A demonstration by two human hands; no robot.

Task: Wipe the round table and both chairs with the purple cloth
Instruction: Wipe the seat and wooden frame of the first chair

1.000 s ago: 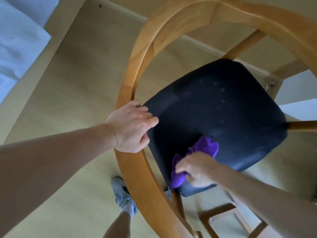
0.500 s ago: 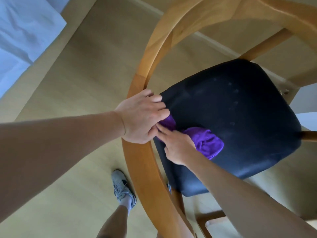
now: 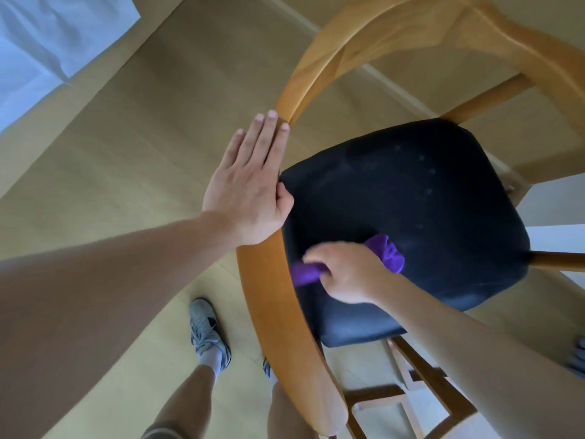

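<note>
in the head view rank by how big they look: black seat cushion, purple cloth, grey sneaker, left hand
1. black seat cushion
2. left hand, though it is nearer the camera
3. grey sneaker
4. purple cloth, partly hidden by the right hand

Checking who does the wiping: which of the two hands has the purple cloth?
The right hand grips the purple cloth on the dark seat; the left hand lies flat, fingers straight, on the wooden chair rail.

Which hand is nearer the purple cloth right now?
Right. The right hand grips the purple cloth on the black seat. The left hand lies flat, fingers straight, on the curved wooden backrest, apart from the cloth.
</note>
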